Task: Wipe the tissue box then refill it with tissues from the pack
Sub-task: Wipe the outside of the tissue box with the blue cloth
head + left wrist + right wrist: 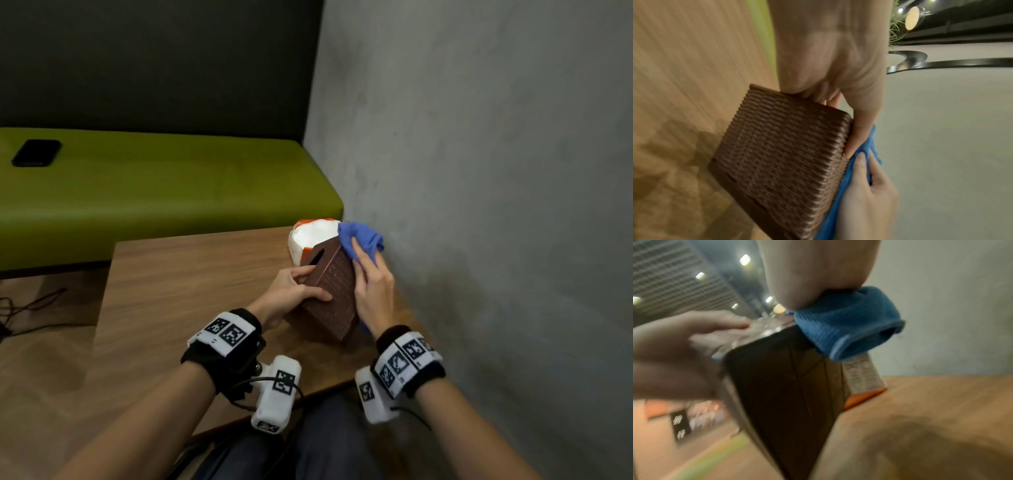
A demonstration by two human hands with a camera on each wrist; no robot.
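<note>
A brown woven-texture tissue box [334, 294] stands tilted on one corner on the wooden table [191, 281], its slot facing up and left. My left hand [310, 286] grips its near left side, thumb across the top edge. My right hand [363, 270] holds a bunched blue cloth [359, 238] against the box's right face. In the left wrist view the box [781, 154] shows its ribbed side, and the cloth [859, 164] lies along its right edge under my right hand's fingers [869, 191]. The white and orange tissue pack [310, 236] sits just behind the box.
A grey wall [479, 205] rises close along the table's right side. Beyond the table runs a green bench [171, 185] with a black phone [36, 152] on it. Cables lie on the floor at the left [20, 308].
</note>
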